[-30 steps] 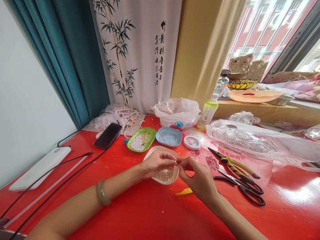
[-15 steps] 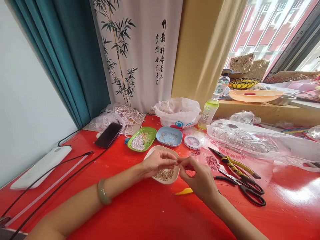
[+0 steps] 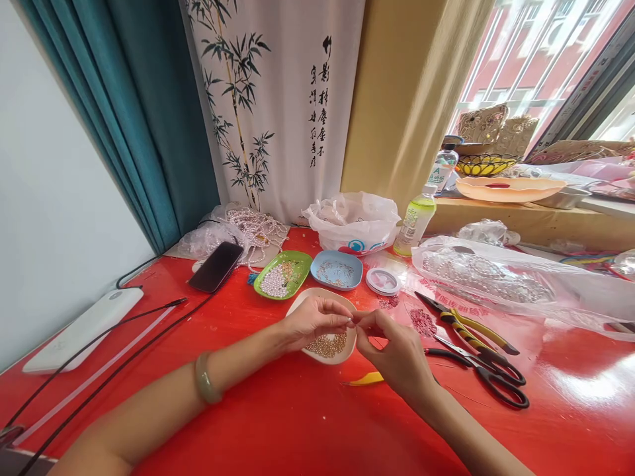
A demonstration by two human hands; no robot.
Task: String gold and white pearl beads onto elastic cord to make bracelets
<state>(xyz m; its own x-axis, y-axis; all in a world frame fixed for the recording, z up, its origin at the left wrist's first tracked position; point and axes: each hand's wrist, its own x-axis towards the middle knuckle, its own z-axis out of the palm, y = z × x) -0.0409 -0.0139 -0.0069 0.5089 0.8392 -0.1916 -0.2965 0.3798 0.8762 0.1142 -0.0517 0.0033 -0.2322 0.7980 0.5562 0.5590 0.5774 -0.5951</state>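
My left hand [image 3: 317,322] is closed in a pinch above a cream dish [image 3: 349,347] of gold beads [image 3: 327,345]. Its fingertips meet those of my right hand [image 3: 389,340], which also pinches, just over the dish's right side. A tiny pale speck shows between the fingertips, too small to name. Behind the dish stand a green tray [image 3: 303,264] of white and gold beads and a blue tray [image 3: 317,279] with small beads. A yellow-handled tool [image 3: 370,379] lies partly hidden under my right hand.
Right of my hands lie yellow-and-black pliers [image 3: 461,330], black-handled scissors [image 3: 501,383] and dark red beads [image 3: 423,322]. Farther back are a round lidded case [image 3: 383,281], a plastic bag [image 3: 352,225], a bottle [image 3: 415,221] and bagged strands [image 3: 486,274]. A phone [image 3: 217,267] and white power bank [image 3: 84,330] lie left.
Both hands keep the same pinch, fingertips together over the dish. The whole view has shifted very slightly; nothing on the table has visibly moved.
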